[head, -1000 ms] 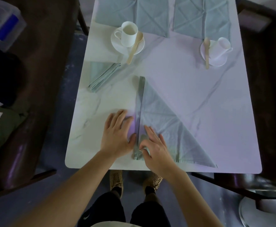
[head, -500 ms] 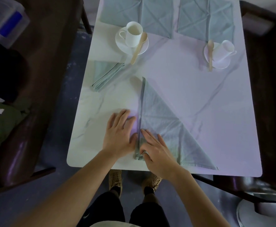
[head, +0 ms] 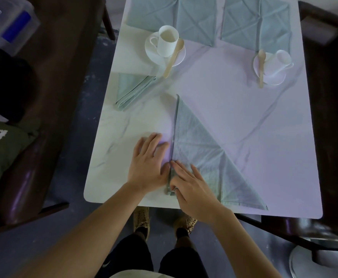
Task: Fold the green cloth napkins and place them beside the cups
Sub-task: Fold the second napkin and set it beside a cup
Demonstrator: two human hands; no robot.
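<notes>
The white marble-patterned table (head: 224,109) fills most of the view, with two unfolded green napkins (head: 210,19) spread flat side by side at its far end. Nearer the person lies a triangular napkin (head: 202,155), folded on the diagonal, its straight edge running away from the table's near edge and its long slope falling to the right corner. A folded napkin (head: 134,90) sits on the left, just below the left cup (head: 167,41), which stands on a saucer with a wooden spoon (head: 174,57) leaning off it. The right cup (head: 282,61) rests on its own saucer with a second spoon (head: 261,67) beside it. The left hand (head: 148,165) lies flat and spread on the bare table, its thumb side touching the triangle's straight edge. The right hand (head: 192,187) rests on the cloth's near corner, fingers extended over the fabric while thumb and forefinger pinch the hem at the near end.
</notes>
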